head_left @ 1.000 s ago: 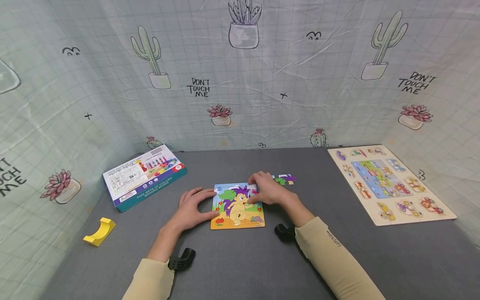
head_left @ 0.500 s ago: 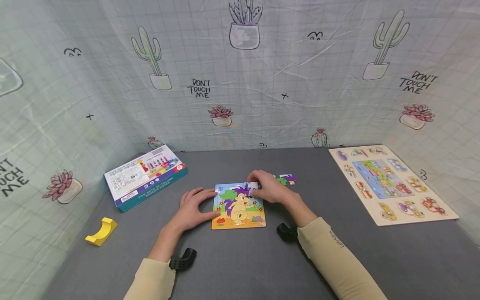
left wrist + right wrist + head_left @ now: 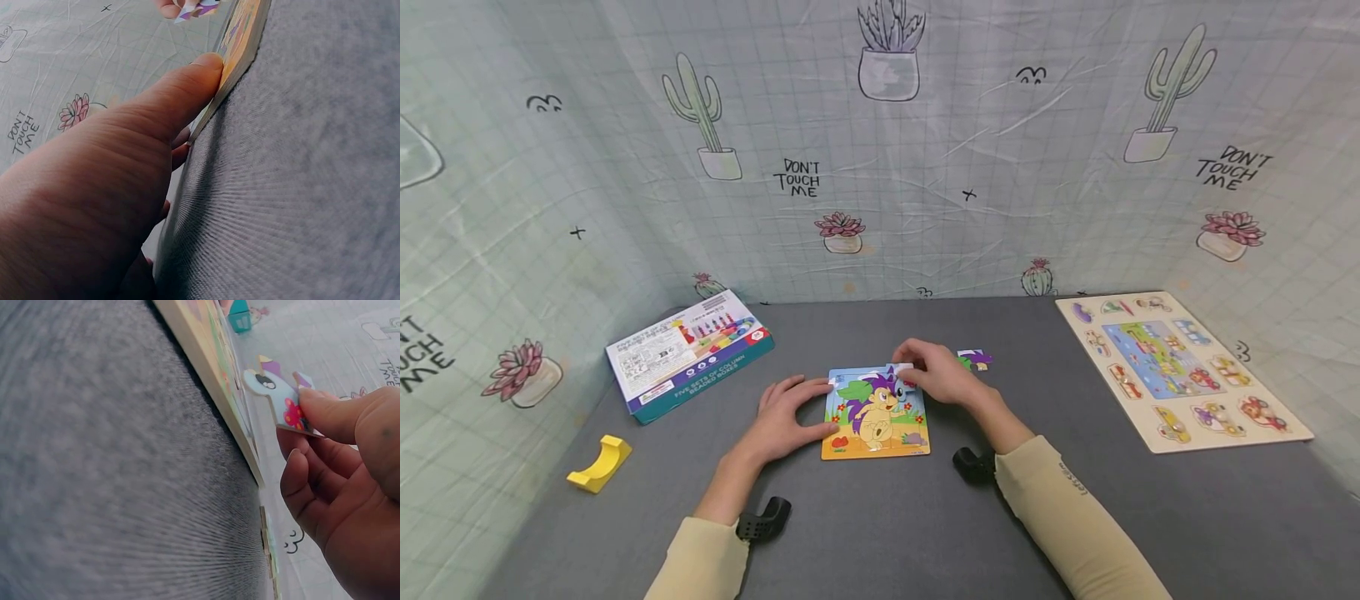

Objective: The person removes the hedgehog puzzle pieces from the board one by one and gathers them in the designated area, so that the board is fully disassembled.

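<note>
A hedgehog jigsaw puzzle [image 3: 872,421] lies in its tray on the grey table, mostly filled with pieces. My left hand [image 3: 782,421] rests at its left side, thumb and fingers spread; the left wrist view shows the thumb [image 3: 187,87] touching the puzzle's edge. Between thumb and fingers my right hand [image 3: 943,375] pinches a puzzle piece [image 3: 284,397] with a black eye, purple tips and a red flower on pale blue. In the head view this piece is tilted over the puzzle's upper right corner, partly covered by my fingers.
Several loose puzzle pieces [image 3: 976,358] lie right of the puzzle, behind my right hand. A bead toy box [image 3: 688,354] stands at the back left, with a yellow curved block [image 3: 601,465] in front. A wooden picture board [image 3: 1138,425] lies to the right. A printed curtain [image 3: 910,150] hangs behind.
My right hand has lifted slightly and drawn right at the upper right corner, and the pinched piece now shows tilted above the puzzle. The left hand has stayed put.
</note>
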{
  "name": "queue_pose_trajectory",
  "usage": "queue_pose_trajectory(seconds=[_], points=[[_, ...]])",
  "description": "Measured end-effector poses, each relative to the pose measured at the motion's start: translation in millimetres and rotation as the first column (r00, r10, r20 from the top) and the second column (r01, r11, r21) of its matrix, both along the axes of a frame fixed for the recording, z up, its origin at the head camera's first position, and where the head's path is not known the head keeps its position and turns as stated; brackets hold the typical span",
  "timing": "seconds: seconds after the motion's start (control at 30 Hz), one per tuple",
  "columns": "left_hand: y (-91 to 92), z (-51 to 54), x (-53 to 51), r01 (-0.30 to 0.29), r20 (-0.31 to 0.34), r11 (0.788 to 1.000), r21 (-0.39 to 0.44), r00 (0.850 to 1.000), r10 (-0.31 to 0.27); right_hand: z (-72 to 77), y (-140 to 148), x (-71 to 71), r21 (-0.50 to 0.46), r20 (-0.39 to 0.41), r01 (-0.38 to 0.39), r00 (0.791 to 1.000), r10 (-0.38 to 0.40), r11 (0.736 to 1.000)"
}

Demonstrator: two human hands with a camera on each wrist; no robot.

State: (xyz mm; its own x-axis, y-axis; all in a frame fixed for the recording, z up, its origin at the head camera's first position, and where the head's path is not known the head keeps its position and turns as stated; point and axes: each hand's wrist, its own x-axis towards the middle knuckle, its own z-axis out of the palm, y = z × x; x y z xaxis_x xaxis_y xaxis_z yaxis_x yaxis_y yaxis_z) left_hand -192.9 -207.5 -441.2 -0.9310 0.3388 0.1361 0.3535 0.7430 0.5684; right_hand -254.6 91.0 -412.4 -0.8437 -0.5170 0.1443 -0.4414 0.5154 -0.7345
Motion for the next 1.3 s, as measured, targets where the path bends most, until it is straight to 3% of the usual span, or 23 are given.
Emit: queue_pose_trajectory(seconds=[0.43,0.87,1.3], points=[[-4.0,1.4,0.8,0.001,-0.004,1.0,0.009,1.0,-0.001,11.9,8.4,-3.9,-0.034,0.039,0.041,0.998,-0.04,0.999],[-2.9,-2.1,-1.5,0.009,0.0,1.0,0.018,1.0,-0.01,26.8,44.7,-14.8,-0.058,0.035,0.062,0.998,-0.06,0.996],[-3.4,-1.8,-0.1,0.01,-0.014,1.0,0.013,1.0,-0.01,21.4,95.0,-22.0,-0.012,0.028,0.084,0.996,-0.084,0.996]])
